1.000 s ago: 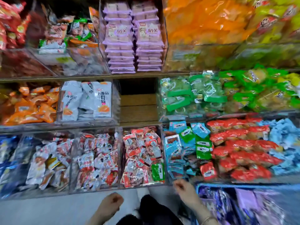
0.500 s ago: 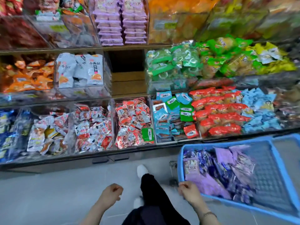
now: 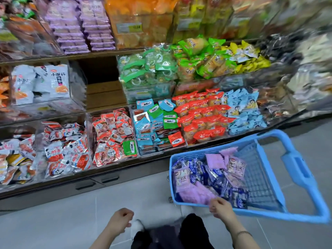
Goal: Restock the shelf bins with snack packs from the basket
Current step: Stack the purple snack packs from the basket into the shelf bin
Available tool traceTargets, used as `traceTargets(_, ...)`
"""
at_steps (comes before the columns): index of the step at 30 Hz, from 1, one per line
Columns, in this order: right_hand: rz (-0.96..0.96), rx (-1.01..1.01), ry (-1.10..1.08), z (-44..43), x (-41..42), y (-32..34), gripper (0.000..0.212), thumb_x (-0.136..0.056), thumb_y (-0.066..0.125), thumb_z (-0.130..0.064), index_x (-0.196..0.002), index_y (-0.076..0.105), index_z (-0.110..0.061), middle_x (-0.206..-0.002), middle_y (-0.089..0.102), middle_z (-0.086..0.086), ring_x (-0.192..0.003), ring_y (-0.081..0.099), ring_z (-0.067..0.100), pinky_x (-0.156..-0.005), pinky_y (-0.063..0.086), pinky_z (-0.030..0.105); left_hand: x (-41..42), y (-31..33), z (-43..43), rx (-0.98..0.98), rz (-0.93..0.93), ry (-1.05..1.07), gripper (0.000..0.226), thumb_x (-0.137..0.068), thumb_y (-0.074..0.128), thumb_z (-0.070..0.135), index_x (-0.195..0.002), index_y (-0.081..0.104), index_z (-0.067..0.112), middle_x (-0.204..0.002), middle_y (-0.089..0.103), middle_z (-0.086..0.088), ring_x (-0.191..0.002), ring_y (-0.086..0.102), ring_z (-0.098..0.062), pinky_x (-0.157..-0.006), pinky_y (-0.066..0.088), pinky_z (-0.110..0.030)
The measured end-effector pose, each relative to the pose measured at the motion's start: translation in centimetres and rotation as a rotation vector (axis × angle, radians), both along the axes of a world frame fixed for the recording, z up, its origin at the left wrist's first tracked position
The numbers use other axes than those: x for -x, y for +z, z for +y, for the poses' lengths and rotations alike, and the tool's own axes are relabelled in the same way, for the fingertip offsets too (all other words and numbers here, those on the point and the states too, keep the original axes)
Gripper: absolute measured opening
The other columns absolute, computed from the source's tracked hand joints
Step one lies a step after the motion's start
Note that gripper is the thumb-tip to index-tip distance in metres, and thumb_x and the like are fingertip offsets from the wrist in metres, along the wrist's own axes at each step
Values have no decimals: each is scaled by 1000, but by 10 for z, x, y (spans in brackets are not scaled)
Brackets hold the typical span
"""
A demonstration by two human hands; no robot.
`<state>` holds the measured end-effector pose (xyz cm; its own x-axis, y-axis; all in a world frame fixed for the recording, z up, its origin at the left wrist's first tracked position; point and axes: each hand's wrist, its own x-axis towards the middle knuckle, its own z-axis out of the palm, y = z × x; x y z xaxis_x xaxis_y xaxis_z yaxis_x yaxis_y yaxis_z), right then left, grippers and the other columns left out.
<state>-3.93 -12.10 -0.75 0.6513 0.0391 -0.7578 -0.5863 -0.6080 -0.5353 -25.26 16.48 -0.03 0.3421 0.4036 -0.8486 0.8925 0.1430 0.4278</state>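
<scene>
Basket (image 3: 260,212) has come further into view at lower right, snack packs (image 3: 215,162) inside; our right hand (image 3: 220,206) curls at its near rim, grip unclear; left hand (image 3: 120,220) clenched, empty; upper-right shelf bins (image 3: 296,42) blurred.

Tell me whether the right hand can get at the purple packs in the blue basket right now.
Probably yes. The right hand is at the near rim of the basket, right beside the purple packs, which lie on top at that end. The basket has no lid, and nothing covers them.
</scene>
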Motion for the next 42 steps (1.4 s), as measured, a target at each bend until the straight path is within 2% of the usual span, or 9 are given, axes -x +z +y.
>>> traceTargets(8, 4, 53, 183, -75, -109, -41, 30, -91, 45, 5, -65, 56, -4, -53, 51, 10, -41, 44, 16, -41, 33, 20, -85, -8, -93, -75, -8, -66, 14, -90, 52, 5, -79, 59, 9, -77, 57, -8, -60, 51, -17, -43, 34, -17)
traceTargets(10, 28, 79, 241, -87, -126, -47, 21, -90, 49, 1, -73, 61, 0, -63, 56, 16, -51, 50, 21, -51, 37, 27, -100, -17, -114, -104, -9, -132, 18, -91, 53, 9, -75, 56, 14, -76, 58, -5, -65, 53, -16, -56, 42, -22)
traceTargets(13, 70, 87, 324, -104, -140, -55, 29, -86, 51, 3, -59, 53, -8, -56, 52, 14, -48, 45, 19, -49, 31, 27, -116, -29, -136, -136, 34, -200, 8, -93, 55, 16, -86, 59, 14, -99, 64, -8, -94, 59, -19, -84, 41, -24)
traceTargets(16, 116, 127, 415, -113, -145, -61, 26, -86, 49, 3, -63, 55, -8, -61, 54, 15, -58, 48, 21, -54, 34, 28, -124, -38, -150, -144, 84, -216, 2, -93, 56, 17, -93, 58, 16, -118, 63, -14, -109, 58, -22, -88, 39, -23)
traceTargets(20, 160, 153, 517, -110, -145, -71, 27, -85, 48, 1, -60, 49, -10, -57, 49, 8, -51, 42, 17, -51, 31, 24, -128, -53, -155, -128, 154, -151, 58, -92, 57, 22, -142, 36, 2, -148, 39, -16, -133, 43, -27, -108, 32, -29)
traceTargets(24, 184, 134, 652, -92, -140, -88, 19, -88, 56, -11, -69, 55, -6, -69, 49, 11, -61, 43, 15, -57, 29, 25, -130, -69, -159, -152, 190, -240, 73, -92, 58, 28, -150, 19, 7, -158, 18, -12, -145, 22, -23, -115, 17, -27)
traceTargets(31, 53, 28, 801, -34, -118, -109, 18, -89, 61, -22, -99, 63, -6, -96, 63, 7, -83, 55, 14, -68, 40, 22, -129, -85, -181, -208, 95, -293, 82, -91, 60, 21, -152, 7, 7, -160, 7, -10, -145, 20, -26, -116, 16, -27)
traceTargets(39, -19, 255, 1052, 0, -94, -127, 73, -77, 68, -49, -130, 40, -9, -127, 52, 10, -121, 46, 27, -94, 46, 36, -111, -89, -173, -224, 47, -335, 77, -91, 57, 16, -153, 10, 14, -156, 27, -5, -139, 33, -23, -113, 27, -28)
traceTargets(42, -100, 307, 1038, 6, -93, -128, 54, -84, 63, -41, -124, 42, -10, -123, 55, 11, -116, 50, 28, -89, 47, 35, -112, -88, -167, -195, 78, -288, 73, -92, 57, 17, -152, 17, 20, -153, 33, -6, -136, 38, -24, -110, 31, -27)
